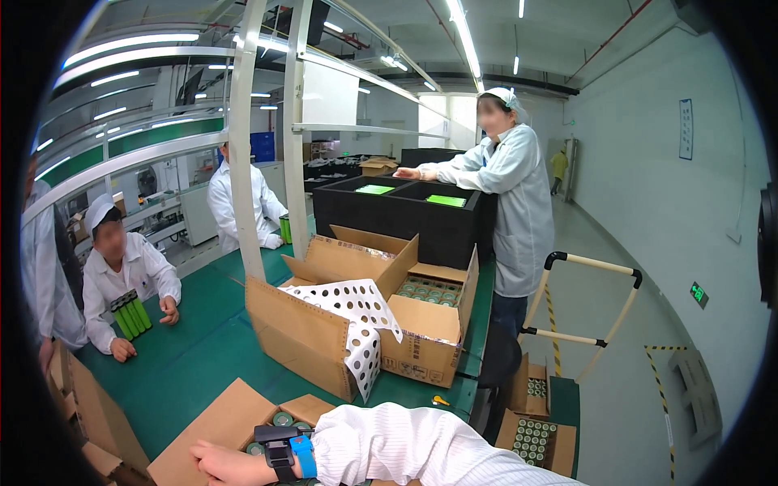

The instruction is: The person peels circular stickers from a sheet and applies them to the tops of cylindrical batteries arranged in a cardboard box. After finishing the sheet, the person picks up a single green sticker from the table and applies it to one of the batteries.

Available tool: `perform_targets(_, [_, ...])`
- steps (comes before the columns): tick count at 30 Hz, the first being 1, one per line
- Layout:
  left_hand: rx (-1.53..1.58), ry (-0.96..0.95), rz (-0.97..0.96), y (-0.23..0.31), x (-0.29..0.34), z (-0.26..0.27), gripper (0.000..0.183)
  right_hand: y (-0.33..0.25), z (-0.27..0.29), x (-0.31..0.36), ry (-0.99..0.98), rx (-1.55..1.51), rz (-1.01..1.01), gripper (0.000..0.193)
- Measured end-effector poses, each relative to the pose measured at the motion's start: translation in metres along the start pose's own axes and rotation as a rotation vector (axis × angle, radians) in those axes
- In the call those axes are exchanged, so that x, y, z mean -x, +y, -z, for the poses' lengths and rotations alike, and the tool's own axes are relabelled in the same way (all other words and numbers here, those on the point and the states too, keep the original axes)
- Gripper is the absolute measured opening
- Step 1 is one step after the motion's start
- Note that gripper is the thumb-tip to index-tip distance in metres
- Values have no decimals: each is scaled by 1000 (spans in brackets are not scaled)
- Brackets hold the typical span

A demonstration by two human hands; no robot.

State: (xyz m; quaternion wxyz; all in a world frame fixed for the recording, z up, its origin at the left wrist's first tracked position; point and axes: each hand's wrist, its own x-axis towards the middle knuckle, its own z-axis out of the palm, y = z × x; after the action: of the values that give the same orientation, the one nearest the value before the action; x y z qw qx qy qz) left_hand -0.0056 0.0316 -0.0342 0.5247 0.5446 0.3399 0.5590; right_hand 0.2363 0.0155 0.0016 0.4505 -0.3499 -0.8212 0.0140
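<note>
My right hand [220, 463] reaches in from the lower right, over the raised flap [212, 429] of an open cardboard box at the near edge. Its fingers are bent, and the lower edge hides what they may hold. A camera on a black strap and a blue band [303, 457] circle the wrist. Beside the wrist, green-ringed cylindrical battery cells [283, 419] show inside the box, partly covered by my arm and white sleeve [397, 441]. My left hand is out of sight.
Ahead on the green table [215, 344] stand open cartons [304, 332] with cells and a white perforated sheet [348, 306]. A small yellow object [440, 400] lies near the right edge. Co-workers sit left; another person leans on a black bin [389, 212]. Cell boxes [531, 441] stand lower right.
</note>
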Motion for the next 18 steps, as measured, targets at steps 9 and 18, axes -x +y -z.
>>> perform_targets(9, [-24,-24,-20,-24,-12,4,25,2,-2,0,12,-17,-22,25])
perform_targets(18, [-61,-33,-58,-33,-20,13,25,-1,1,0,-35,6,-29,26])
